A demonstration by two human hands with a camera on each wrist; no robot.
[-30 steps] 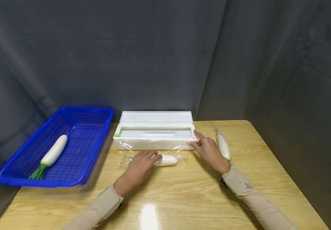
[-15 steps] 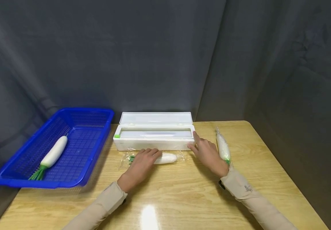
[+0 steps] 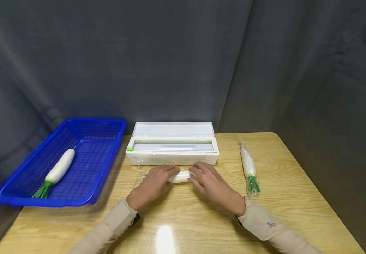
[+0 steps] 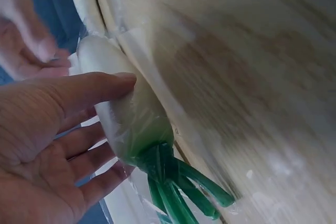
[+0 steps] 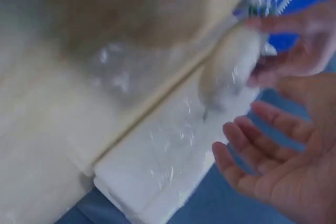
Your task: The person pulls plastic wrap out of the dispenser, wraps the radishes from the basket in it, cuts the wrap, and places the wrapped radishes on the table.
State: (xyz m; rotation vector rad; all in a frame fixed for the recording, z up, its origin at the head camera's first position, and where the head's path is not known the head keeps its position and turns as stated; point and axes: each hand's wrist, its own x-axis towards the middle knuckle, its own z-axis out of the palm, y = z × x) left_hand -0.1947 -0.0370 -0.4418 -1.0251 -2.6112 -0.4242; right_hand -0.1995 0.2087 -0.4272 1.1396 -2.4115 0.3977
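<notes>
In the middle of the table, a white radish (image 3: 179, 177) lies in clear cling film in front of a white cling film dispenser (image 3: 173, 159). My left hand (image 3: 154, 182) grips it, thumb on one side and fingers on the other, as the left wrist view shows; the green leaves (image 4: 170, 187) stick out below that hand under film. At the leafless end is my right hand (image 3: 213, 185). Seen from the right wrist, its fingers (image 5: 262, 153) are spread and loosely bent beside the film, with nothing held between them. The dispenser's lid (image 3: 174, 129) stands raised at the back.
On the left, a blue plastic basket (image 3: 55, 202) holds another white radish (image 3: 61, 166) with green leaves. A film-wrapped radish (image 3: 249, 165) lies at the right of the table (image 3: 202, 225). Behind everything hangs a dark grey curtain (image 3: 170, 63).
My right hand has left the dispenser's right end and come left and nearer to the radish's tip. The film stretched between dispenser and radish has come down. My left hand stays on the radish.
</notes>
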